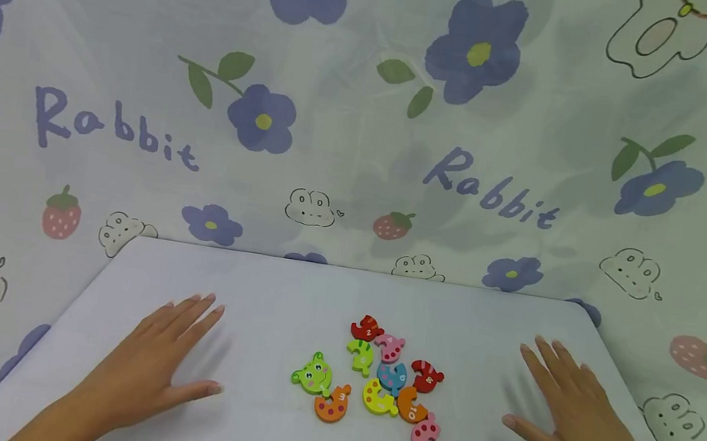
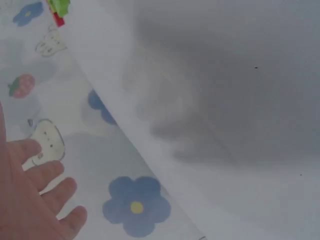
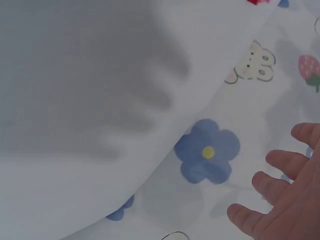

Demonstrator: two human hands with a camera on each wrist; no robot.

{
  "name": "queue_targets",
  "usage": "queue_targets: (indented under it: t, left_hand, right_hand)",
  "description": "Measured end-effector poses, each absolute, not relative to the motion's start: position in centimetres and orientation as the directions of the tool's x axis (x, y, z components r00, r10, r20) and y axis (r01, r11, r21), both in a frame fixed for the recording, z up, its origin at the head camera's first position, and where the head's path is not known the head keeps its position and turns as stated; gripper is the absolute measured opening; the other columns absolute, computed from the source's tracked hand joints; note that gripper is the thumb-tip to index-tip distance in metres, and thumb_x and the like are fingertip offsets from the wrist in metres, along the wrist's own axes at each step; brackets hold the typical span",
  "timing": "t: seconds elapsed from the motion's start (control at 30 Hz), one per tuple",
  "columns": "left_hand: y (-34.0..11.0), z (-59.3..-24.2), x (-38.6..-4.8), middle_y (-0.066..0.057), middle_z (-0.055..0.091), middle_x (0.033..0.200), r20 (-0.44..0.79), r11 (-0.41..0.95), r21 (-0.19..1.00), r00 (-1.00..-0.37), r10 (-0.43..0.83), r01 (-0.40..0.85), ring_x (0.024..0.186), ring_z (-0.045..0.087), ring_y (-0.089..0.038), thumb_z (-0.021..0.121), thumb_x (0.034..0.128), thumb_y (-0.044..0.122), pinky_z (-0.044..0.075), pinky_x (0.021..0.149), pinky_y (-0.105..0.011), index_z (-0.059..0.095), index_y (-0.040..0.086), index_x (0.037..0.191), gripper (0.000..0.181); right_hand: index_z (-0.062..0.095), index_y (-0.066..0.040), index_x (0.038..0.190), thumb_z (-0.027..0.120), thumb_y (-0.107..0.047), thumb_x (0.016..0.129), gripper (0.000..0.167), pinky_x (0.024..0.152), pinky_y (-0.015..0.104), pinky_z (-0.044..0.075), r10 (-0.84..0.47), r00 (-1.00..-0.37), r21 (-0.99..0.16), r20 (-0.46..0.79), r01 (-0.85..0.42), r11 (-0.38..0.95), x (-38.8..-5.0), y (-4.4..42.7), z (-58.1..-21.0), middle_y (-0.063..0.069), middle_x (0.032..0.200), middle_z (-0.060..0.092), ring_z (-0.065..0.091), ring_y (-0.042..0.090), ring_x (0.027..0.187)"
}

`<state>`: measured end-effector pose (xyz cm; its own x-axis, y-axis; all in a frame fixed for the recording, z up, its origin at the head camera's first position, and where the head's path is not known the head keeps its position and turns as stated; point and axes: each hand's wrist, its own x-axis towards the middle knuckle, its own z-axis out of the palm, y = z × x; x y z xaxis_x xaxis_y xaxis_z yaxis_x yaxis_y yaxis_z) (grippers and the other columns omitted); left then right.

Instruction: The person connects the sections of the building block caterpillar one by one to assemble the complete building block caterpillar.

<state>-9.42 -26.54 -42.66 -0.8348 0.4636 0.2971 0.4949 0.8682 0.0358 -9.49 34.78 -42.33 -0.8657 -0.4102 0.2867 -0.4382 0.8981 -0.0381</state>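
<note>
A loose group of small coloured, numbered puzzle pieces lies on the white table in the head view. At its left is a green piece with a smiling animal face (image 1: 312, 377), touching an orange spotted piece (image 1: 330, 406). A red striped piece (image 1: 367, 329) lies at the back, and a pink spotted piece (image 1: 425, 439) is nearest the front. Between them are a blue piece (image 1: 391, 379), a yellow piece (image 1: 379, 398) and several others. My left hand (image 1: 154, 354) is left of the group, fingers extended and holding nothing. To the right, my right hand (image 1: 577, 418) is likewise spread and holds nothing.
The white table (image 1: 250, 281) ends at a straight back edge. Behind it hangs a patterned cloth (image 1: 336, 150) with flowers, rabbits and strawberries, which also shows along both sides of the table. Both hands cast soft shadows on the tabletop.
</note>
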Motion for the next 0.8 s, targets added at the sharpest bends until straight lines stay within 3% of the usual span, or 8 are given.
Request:
queue_targets:
  t: [0.1,0.2,0.27,0.33,0.63,0.8]
  left_hand:
    - [-25.9,-42.5,-9.7,-0.013,0.034,0.167,0.288,0.864,0.048,-0.835,0.468,0.501,0.151,0.033,-0.036,0.064,0.0909,0.073,0.004,0.128,-0.037,0.030,0.013,0.166,0.102]
    - [-25.2,-42.4,-10.1,-0.012,0.036,0.166,0.281,0.857,0.057,-0.832,0.479,0.512,0.151,0.034,-0.034,0.063,0.0928,0.072,0.011,0.128,-0.040,0.032,0.011,0.165,0.099]
    - [-24.6,-42.3,-10.4,-0.011,0.038,0.165,0.275,0.850,0.064,-0.828,0.488,0.523,0.150,0.036,-0.032,0.063,0.0934,0.071,0.016,0.127,-0.043,0.035,0.009,0.163,0.097]
    - [-24.0,-42.3,-10.6,-0.009,0.041,0.164,0.258,0.845,0.068,-0.828,0.498,0.530,0.150,0.038,-0.030,0.061,0.0941,0.071,0.021,0.125,-0.046,0.038,0.008,0.161,0.095]
    - [-20.9,-42.0,-11.4,-0.004,0.048,0.159,0.203,0.797,0.069,-0.791,0.577,0.599,0.146,0.044,-0.024,0.056,0.0972,0.072,0.028,0.123,-0.050,0.047,0.008,0.157,0.088]
    - [-19.3,-41.8,-11.9,-0.006,0.053,0.154,0.198,0.754,0.052,-0.746,0.635,0.655,0.140,0.050,-0.025,0.063,0.0976,0.064,0.034,0.120,-0.049,0.049,0.007,0.155,0.082]
  right_hand:
    - [0.033,-0.015,0.165,0.076,-0.064,0.088,0.101,0.126,0.038,-0.008,-0.414,-0.870,-0.052,0.266,-0.442,0.895,-9.8,33.9,-42.0,0.018,0.167,0.032,0.013,0.033,0.159]
    - [0.041,-0.014,0.161,0.076,-0.066,0.086,0.097,0.126,0.054,0.015,-0.400,-0.888,-0.068,0.227,-0.425,0.903,-10.3,32.8,-41.5,0.018,0.163,0.038,0.026,0.040,0.154]
    - [0.043,-0.013,0.159,0.077,-0.066,0.085,0.097,0.117,0.064,0.031,-0.394,-0.898,-0.068,0.198,-0.413,0.908,-10.7,31.9,-41.1,0.018,0.161,0.040,0.033,0.042,0.149]
    - [0.045,-0.013,0.158,0.079,-0.065,0.083,0.097,0.107,0.068,0.041,-0.396,-0.902,-0.057,0.175,-0.410,0.910,-11.1,31.1,-40.7,0.018,0.160,0.042,0.038,0.043,0.146]
    - [0.050,-0.011,0.155,0.081,-0.063,0.082,0.095,0.106,0.063,0.046,-0.456,-0.880,0.011,0.131,-0.458,0.889,-12.6,27.7,-39.6,0.017,0.158,0.046,0.046,0.042,0.142]
    - [0.054,-0.010,0.152,0.081,-0.061,0.084,0.089,0.107,0.061,0.047,-0.509,-0.851,0.045,0.129,-0.508,0.860,-13.5,25.7,-39.1,0.015,0.155,0.051,0.050,0.039,0.140]
